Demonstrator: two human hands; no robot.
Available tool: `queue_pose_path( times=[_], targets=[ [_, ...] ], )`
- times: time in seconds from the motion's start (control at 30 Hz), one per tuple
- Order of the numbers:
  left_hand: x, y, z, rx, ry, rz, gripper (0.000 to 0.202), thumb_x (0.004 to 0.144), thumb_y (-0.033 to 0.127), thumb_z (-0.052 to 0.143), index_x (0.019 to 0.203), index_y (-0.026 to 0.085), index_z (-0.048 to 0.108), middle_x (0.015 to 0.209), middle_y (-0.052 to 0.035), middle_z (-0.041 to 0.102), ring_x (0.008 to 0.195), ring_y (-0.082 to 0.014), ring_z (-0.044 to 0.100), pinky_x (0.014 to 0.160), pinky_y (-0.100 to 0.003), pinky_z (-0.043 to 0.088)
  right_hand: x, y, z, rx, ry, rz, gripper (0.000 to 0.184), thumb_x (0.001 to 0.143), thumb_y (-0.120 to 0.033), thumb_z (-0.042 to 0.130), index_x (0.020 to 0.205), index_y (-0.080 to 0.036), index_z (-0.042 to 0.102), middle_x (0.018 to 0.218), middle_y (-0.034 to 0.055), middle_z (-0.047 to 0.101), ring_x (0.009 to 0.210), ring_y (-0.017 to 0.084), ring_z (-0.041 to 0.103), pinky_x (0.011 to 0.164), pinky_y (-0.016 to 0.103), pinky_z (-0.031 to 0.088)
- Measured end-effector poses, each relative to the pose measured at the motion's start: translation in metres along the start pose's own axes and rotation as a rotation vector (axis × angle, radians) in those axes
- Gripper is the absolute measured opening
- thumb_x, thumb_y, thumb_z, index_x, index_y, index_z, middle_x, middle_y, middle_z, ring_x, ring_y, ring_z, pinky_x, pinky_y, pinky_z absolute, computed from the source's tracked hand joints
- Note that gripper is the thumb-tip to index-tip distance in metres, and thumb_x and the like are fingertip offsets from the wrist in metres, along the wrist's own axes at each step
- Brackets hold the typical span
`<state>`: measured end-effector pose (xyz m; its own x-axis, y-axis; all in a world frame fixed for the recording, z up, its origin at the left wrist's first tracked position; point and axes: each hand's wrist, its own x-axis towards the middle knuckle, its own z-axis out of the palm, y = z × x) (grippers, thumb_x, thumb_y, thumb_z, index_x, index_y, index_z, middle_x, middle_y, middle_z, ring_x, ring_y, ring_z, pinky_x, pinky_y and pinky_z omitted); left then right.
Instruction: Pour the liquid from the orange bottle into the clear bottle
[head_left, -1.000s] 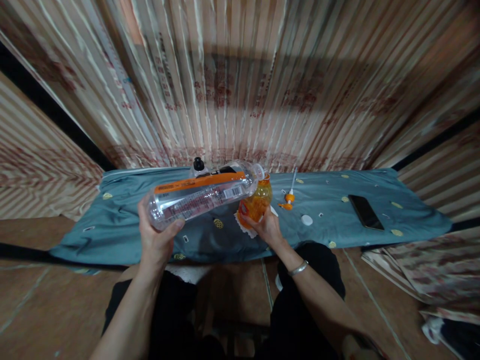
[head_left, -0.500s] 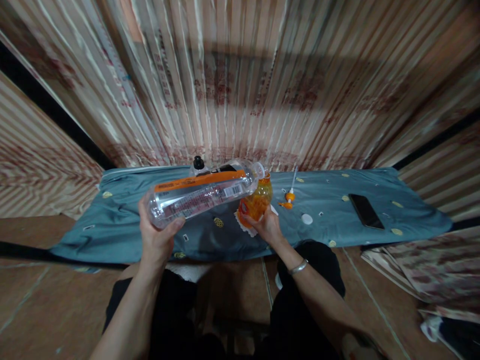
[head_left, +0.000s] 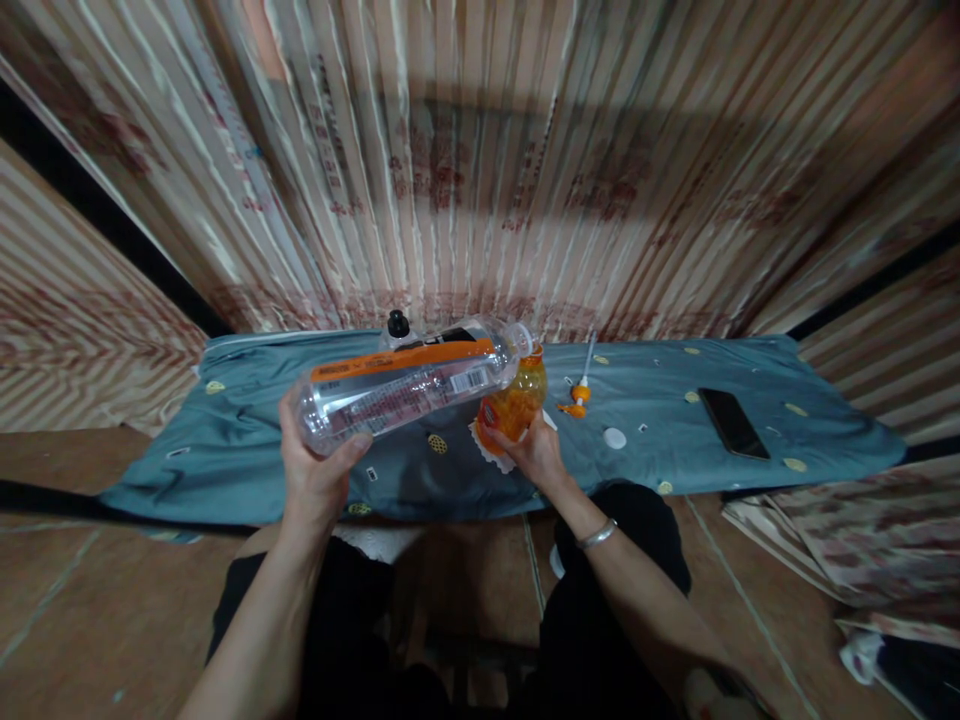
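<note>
My left hand point(head_left: 319, 470) grips the base of a large clear plastic bottle point(head_left: 405, 385) with an orange and silver label. The bottle lies tilted, its neck at the mouth of an orange see-through pump bottle point(head_left: 513, 400). Wrapped around that orange bottle is my right hand point(head_left: 538, 452), which wears a silver bracelet. The orange bottle stands on a white scalloped cloth or paper point(head_left: 491, 457). To its right lies an orange pump head point(head_left: 578, 396) with a clear tube. Whether liquid is flowing I cannot make out.
A teal patterned cloth point(head_left: 247, 440) covers the narrow table. Behind the clear bottle stands another bottle with a black cap point(head_left: 397, 323). A white round cap point(head_left: 614, 438) and a dark phone point(head_left: 733, 422) lie to the right. A striped curtain point(head_left: 480, 200) hangs at the back.
Almost nothing differs. The clear bottle and both hands keep their places, with only a very slight shift of the bottle to the right.
</note>
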<state>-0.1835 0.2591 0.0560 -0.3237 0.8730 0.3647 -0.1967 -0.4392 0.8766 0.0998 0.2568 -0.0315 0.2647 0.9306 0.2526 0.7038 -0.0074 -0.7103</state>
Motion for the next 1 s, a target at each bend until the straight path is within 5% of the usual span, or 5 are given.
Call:
queue_pose_path(
  times=[0.5,0.83,1.0],
  targets=[
    [-0.0008,0.0015,-0.0024,0.032,-0.032,0.041,0.088,0.050,0.051,0.102,0.126,0.027,0.064,0.127,-0.0097,0.067,0.123,-0.0342,0.066,0.116,-0.054,0.049,-0.0008,-0.0018,-0.0004,0.016,0.012,-0.021,0.081,0.077,-0.065,0.082,0.135,-0.015,0.057,0.112,0.0184,0.081,0.100,0.038,0.081,0.083,0.046,0.065],
    [0.0002,-0.0001,-0.0024,0.005,-0.009,0.034,0.093,0.046,0.048,0.104,0.127,0.026,0.063,0.120,-0.0077,0.068,0.114,-0.0299,0.067,0.108,-0.046,0.053,0.0000,-0.0037,-0.0031,0.039,-0.018,0.024,0.084,0.074,-0.064,0.083,0.137,-0.015,0.056,0.114,0.0184,0.081,0.102,0.039,0.080,0.085,0.047,0.064],
    [-0.0005,0.0007,-0.0025,0.063,-0.034,0.037,0.091,0.051,0.054,0.101,0.129,0.028,0.062,0.125,-0.0098,0.067,0.117,-0.0337,0.068,0.105,-0.051,0.055,-0.0002,-0.0031,-0.0014,0.043,0.003,0.006,0.083,0.074,-0.066,0.083,0.135,-0.015,0.057,0.112,0.0187,0.082,0.101,0.039,0.080,0.083,0.047,0.064]
  ],
)
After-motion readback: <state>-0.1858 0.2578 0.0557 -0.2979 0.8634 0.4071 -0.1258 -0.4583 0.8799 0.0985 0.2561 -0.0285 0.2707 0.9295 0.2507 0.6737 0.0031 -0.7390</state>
